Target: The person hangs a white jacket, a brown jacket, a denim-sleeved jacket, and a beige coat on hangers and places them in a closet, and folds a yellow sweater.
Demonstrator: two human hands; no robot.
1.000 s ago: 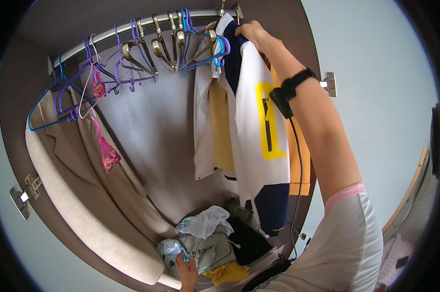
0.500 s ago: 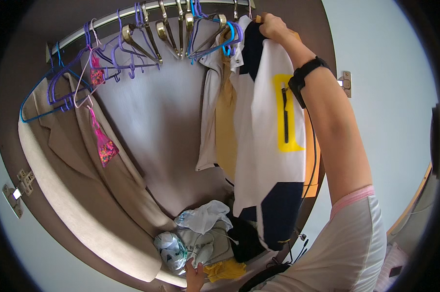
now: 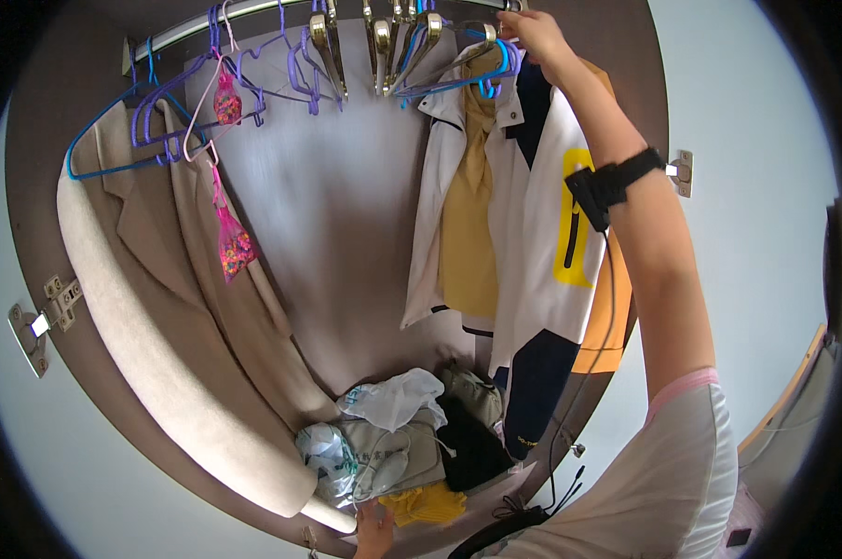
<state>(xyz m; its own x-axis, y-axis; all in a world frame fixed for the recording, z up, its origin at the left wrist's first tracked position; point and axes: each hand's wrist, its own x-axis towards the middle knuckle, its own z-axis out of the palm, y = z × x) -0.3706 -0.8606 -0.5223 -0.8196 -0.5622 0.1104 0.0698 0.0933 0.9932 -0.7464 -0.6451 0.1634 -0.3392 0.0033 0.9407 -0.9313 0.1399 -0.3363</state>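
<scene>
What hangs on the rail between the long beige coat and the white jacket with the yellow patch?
Head view: empty hangers, purple plastic ones and gold-coloured ones, hang between the beige coat and the white jacket.

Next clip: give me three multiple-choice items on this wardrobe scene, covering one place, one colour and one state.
1. Where is the right hand?
A. At the rail, on a hanger
B. On the clothes pile
C. On the door hinge

2. What colour is the patch on the white jacket?
A. Green
B. Yellow
C. Red

3. How is the beige coat?
A. Folded below
B. Held in a hand
C. Hanging from a hanger

Key: A, it is raised to the hangers; B, yellow patch near the wristband; C, it hangs at left.
</scene>
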